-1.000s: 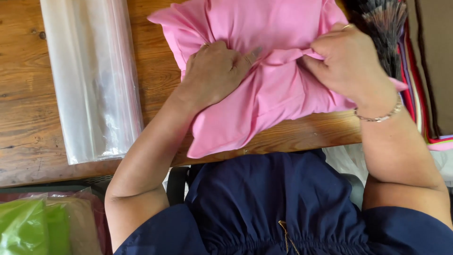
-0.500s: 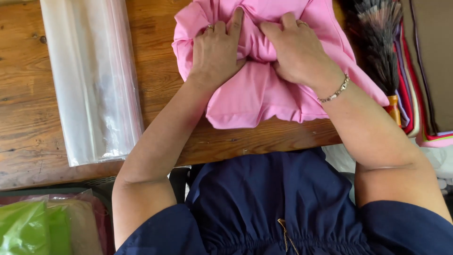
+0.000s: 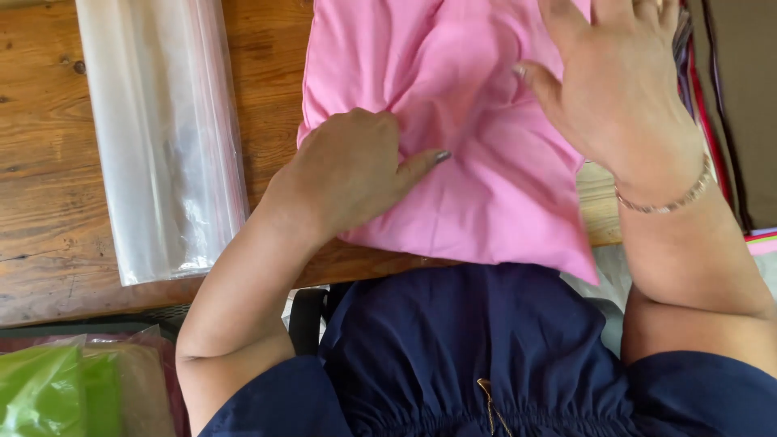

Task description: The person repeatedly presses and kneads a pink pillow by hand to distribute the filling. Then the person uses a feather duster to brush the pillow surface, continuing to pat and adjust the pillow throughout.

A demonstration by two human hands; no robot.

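A folded pink cloth (image 3: 494, 186) lies on the wooden table (image 3: 48, 170), its near corner hanging over the table's front edge. My left hand (image 3: 352, 166) presses down on the cloth's left part, fingers curled under and thumb stretched toward the middle. My right hand (image 3: 619, 81) lies flat on the cloth's upper right part with fingers spread; a thin bracelet (image 3: 668, 198) circles its wrist. Neither hand grips anything.
A stack of clear plastic bags (image 3: 162, 137) lies on the table left of the cloth. Striped fabrics (image 3: 708, 105) sit at the right edge. Bagged green items (image 3: 48, 396) rest below the table at lower left. My dark blue garment (image 3: 477, 356) fills the foreground.
The hands were bunching the cloth at its middle. Now the cloth lies flatter, my left hand has slid down and left, and my right hand has opened flat on the upper right.
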